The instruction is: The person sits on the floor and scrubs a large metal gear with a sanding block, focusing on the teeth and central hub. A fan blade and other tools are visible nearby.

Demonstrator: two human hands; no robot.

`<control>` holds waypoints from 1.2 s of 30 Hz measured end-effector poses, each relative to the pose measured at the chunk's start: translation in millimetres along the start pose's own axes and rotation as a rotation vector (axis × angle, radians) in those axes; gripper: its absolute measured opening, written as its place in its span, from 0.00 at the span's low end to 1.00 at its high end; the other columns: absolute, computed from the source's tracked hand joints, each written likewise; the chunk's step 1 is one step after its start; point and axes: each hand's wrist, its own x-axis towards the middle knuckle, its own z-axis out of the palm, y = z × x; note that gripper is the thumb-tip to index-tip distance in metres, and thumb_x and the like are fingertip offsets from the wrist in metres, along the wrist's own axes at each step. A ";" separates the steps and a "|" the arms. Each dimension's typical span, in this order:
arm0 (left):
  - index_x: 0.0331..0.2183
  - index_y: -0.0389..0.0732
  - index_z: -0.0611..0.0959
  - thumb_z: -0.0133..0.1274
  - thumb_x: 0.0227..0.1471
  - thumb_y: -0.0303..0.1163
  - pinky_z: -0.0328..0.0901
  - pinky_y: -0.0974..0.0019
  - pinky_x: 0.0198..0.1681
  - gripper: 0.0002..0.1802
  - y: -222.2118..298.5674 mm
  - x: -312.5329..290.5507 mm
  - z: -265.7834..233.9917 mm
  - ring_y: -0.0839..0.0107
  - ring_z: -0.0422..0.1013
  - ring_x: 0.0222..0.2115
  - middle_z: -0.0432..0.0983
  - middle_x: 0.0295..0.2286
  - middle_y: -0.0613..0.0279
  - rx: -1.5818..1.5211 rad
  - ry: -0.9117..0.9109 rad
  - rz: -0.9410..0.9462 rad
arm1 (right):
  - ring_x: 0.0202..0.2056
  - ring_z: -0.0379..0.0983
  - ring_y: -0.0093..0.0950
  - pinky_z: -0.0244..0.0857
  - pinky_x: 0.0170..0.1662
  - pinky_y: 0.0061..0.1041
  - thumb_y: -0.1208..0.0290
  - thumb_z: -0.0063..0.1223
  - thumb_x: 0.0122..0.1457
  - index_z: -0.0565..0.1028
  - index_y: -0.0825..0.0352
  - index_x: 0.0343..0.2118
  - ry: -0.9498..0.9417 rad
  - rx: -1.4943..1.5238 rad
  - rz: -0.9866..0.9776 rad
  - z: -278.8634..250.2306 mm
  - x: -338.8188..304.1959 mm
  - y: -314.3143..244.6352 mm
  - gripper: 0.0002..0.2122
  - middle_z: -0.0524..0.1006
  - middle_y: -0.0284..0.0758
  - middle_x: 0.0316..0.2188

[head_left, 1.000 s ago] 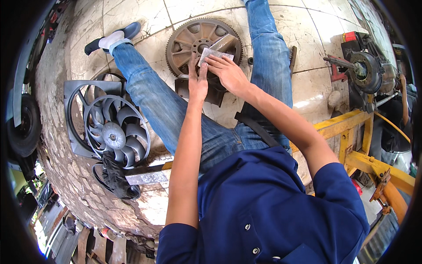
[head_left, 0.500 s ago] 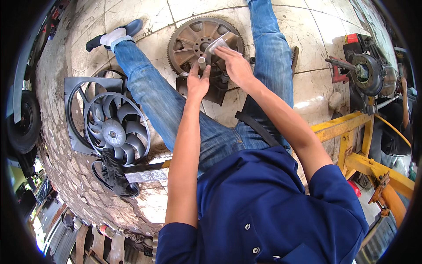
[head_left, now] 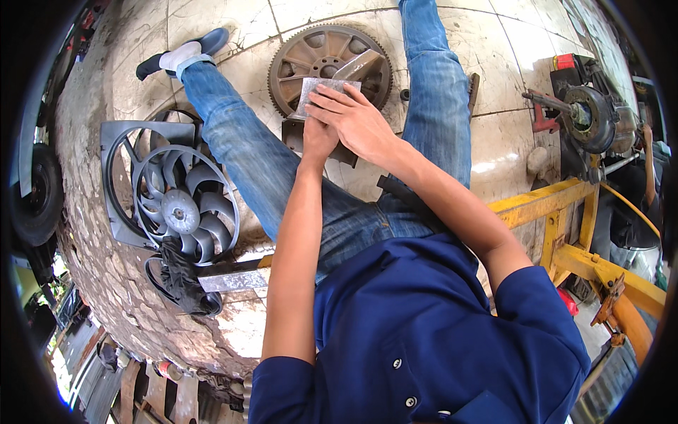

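Note:
A flat, squarish grey sheet (head_left: 308, 92) lies under the stretched fingers of my right hand (head_left: 353, 120); the hand's thumb is hidden. Just below the sheet's edge my left hand (head_left: 319, 138) is closed, its fingertips covered by the sheet and the right hand. What it grips cannot be seen. A flat metal bar (head_left: 357, 64) sticks out beyond the sheet at a slant. Behind both hands lies a rusty toothed flywheel (head_left: 289, 76) on the floor, between my spread legs. Part of a dark metal piece (head_left: 292, 134) shows beside my left wrist.
A radiator fan (head_left: 181, 212) in its frame lies left of my leg, a black cloth-like bundle (head_left: 182, 275) below it. On the right stand a yellow metal frame (head_left: 544, 205) and a greasy hub assembly (head_left: 590, 120). Another person's arm (head_left: 650, 152) shows at the far right.
My right hand has moved left and nearer with the grey sheet, which now lies flatter. It covers the short round pin seen earlier at my left fingers, and uncovers the slanted bar.

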 end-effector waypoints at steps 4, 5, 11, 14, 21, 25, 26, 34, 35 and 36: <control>0.48 0.36 0.79 0.54 0.55 0.43 0.69 0.57 0.45 0.24 -11.5 -3.6 4.5 0.49 0.76 0.45 0.80 0.40 0.43 0.014 0.020 -0.033 | 0.66 0.57 0.28 0.50 0.67 0.41 0.74 0.49 0.56 0.73 0.58 0.55 -0.020 0.015 0.017 -0.2 -5.9 -5.1 0.21 0.69 0.30 0.60; 0.48 0.36 0.79 0.54 0.55 0.43 0.69 0.56 0.45 0.24 -16.0 -5.1 8.4 0.48 0.76 0.45 0.80 0.39 0.43 0.041 0.095 0.033 | 0.65 0.57 0.29 0.50 0.67 0.41 0.75 0.49 0.56 0.73 0.58 0.55 -0.015 0.037 0.008 -0.2 -6.5 -4.9 0.21 0.69 0.30 0.60; 0.48 0.36 0.78 0.53 0.55 0.35 0.68 0.54 0.45 0.20 1.8 0.4 6.1 0.47 0.75 0.45 0.79 0.42 0.44 0.049 0.025 0.139 | 0.65 0.58 0.32 0.50 0.67 0.42 0.80 0.46 0.56 0.73 0.60 0.56 0.011 0.158 0.048 -0.9 -1.2 1.1 0.23 0.69 0.33 0.60; 0.47 0.36 0.79 0.52 0.54 0.32 0.69 0.53 0.44 0.18 -11.5 -0.1 2.5 0.47 0.75 0.44 0.79 0.41 0.44 0.213 0.079 0.128 | 0.65 0.58 0.32 0.51 0.67 0.42 0.79 0.46 0.56 0.73 0.61 0.55 0.022 0.131 0.027 2.3 -1.3 -5.0 0.22 0.70 0.33 0.60; 0.49 0.36 0.78 0.51 0.55 0.29 0.67 0.54 0.47 0.19 -11.5 -7.7 12.2 0.48 0.72 0.47 0.78 0.42 0.45 0.087 0.080 0.082 | 0.64 0.59 0.31 0.53 0.65 0.43 0.78 0.47 0.55 0.73 0.61 0.55 0.081 0.161 0.084 10.6 -2.6 3.6 0.22 0.70 0.33 0.59; 0.48 0.36 0.78 0.52 0.55 0.30 0.69 0.54 0.42 0.18 -3.3 -3.6 14.1 0.46 0.74 0.42 0.79 0.39 0.44 0.064 0.103 0.026 | 0.64 0.59 0.32 0.53 0.66 0.43 0.78 0.46 0.55 0.73 0.61 0.55 0.098 0.161 0.085 10.1 -12.4 -2.2 0.22 0.70 0.33 0.59; 0.48 0.37 0.78 0.52 0.55 0.31 0.69 0.54 0.41 0.18 1.3 -6.7 15.3 0.46 0.74 0.41 0.79 0.39 0.43 0.076 0.083 0.041 | 0.64 0.59 0.32 0.52 0.66 0.43 0.79 0.46 0.55 0.74 0.61 0.55 0.098 0.161 0.079 9.1 -15.6 -3.3 0.22 0.70 0.34 0.59; 0.48 0.37 0.78 0.53 0.56 0.36 0.69 0.55 0.44 0.19 10.8 -0.3 7.9 0.44 0.73 0.43 0.76 0.42 0.43 0.204 0.006 -0.088 | 0.64 0.60 0.34 0.53 0.66 0.42 0.78 0.45 0.56 0.73 0.62 0.56 0.113 0.167 0.111 4.7 -13.9 -3.9 0.22 0.70 0.35 0.60; 0.48 0.38 0.77 0.53 0.56 0.35 0.69 0.56 0.45 0.19 1.7 2.4 8.3 0.44 0.73 0.44 0.76 0.42 0.45 0.125 0.028 -0.069 | 0.63 0.61 0.34 0.54 0.66 0.42 0.78 0.45 0.56 0.73 0.62 0.56 0.102 0.185 0.125 5.4 -16.3 -5.5 0.22 0.70 0.35 0.60; 0.49 0.38 0.77 0.53 0.56 0.35 0.68 0.56 0.46 0.20 -6.7 2.8 9.7 0.44 0.72 0.45 0.76 0.43 0.46 0.046 0.051 -0.049 | 0.63 0.61 0.34 0.54 0.65 0.42 0.78 0.45 0.56 0.73 0.62 0.56 0.091 0.203 0.138 6.1 -18.6 -7.4 0.22 0.70 0.36 0.59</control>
